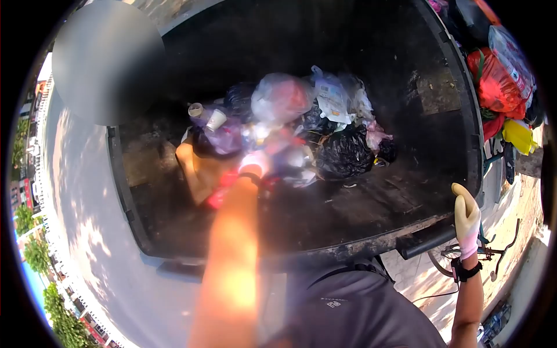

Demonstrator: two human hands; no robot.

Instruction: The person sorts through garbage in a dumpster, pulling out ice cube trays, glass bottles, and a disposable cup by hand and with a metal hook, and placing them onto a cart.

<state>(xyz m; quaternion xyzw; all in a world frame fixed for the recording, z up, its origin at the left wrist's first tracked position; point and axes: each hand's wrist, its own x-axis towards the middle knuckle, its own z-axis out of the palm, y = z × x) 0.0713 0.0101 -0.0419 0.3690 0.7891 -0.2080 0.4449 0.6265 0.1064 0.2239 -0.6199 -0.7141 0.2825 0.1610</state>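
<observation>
Bare forearm (pixel 232 249) extended; pink-gloved left hand (pixel 255 165) at mixed plastic rubbish (pixel 345 155), grip indeterminable. Cream-gloved right hand (pixel 466 223): fingers together. Firm, full-handed hold advised.

From where I stand, the left hand (pixel 253 164) is very blurred by glare; its fingers, and whether they hold the red thing (pixel 219 194) beside them, I cannot tell. A round grey blur (pixel 107 61) hides the upper left corner of the black bin (pixel 377 203) – the far edge is cut off too. The lettering on the dark shirt (pixel 371 307) is too small to read – and the bicycle (pixel 500 251) is partly hidden behind the right hand (pixel 466 223).
</observation>
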